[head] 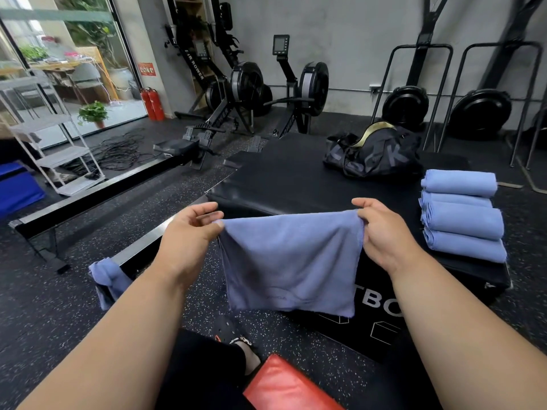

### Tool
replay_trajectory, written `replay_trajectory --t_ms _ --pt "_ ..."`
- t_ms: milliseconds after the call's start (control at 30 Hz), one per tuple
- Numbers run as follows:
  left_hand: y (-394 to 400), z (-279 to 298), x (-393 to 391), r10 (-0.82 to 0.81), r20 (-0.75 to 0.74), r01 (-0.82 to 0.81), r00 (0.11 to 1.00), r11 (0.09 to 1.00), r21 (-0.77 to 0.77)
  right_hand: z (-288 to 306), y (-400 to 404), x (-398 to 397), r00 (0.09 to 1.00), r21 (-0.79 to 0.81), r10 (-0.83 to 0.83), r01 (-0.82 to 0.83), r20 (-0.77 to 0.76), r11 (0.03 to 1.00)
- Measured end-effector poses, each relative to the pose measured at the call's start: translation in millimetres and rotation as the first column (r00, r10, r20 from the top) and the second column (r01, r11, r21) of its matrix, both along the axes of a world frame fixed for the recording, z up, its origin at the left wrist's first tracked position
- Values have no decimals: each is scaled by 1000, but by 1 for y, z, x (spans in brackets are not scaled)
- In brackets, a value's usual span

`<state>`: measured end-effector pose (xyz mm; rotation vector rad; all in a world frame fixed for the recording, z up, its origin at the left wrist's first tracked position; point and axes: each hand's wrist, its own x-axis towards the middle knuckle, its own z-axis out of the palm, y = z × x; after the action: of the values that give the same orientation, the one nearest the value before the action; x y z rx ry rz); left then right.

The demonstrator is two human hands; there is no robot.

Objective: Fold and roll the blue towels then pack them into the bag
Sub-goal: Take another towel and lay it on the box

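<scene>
A blue towel (291,263) hangs in the air in front of a black padded box (284,179). My left hand (189,235) pinches its upper left corner and my right hand (384,232) pinches its upper right corner. The towel droops between them, its lower edge near the box's front face. Several rolled blue towels (461,216) lie side by side on the right part of the box top. A black duffel bag (373,153) sits at the far end of the box, unzipped at the top. Another crumpled blue towel (108,279) lies to the left, on a low edge.
Rowing machines (236,93) stand against the back wall, with black rack frames (414,96) to the right. A white shelf unit (53,137) and cables lie at the left by the glass door. A red pad (284,386) and my shoe (233,332) are below the towel.
</scene>
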<state>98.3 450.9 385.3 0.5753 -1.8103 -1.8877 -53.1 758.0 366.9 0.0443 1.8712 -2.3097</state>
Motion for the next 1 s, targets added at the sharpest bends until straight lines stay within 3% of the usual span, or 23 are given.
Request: replay_trajectory --t_ms 133,267,333,500,1000 --pt "-3 -11 5 -98 282 172 954 952 -254 5 3 0 996 8 46 -45 -76 999" --pt "-3 -14 4 74 339 133 938 827 -546 11 3 4 979 81 116 -104 -168 991" --pt "-4 -9 3 130 343 116 930 782 -612 11 5 6 969 98 141 -124 -203 987" --pt "-8 10 -3 142 274 85 951 733 -675 13 12 9 948 130 111 -75 -298 989" --pt "1 29 -47 15 108 47 994 834 -549 10 28 -23 957 -65 -78 62 -279 996"
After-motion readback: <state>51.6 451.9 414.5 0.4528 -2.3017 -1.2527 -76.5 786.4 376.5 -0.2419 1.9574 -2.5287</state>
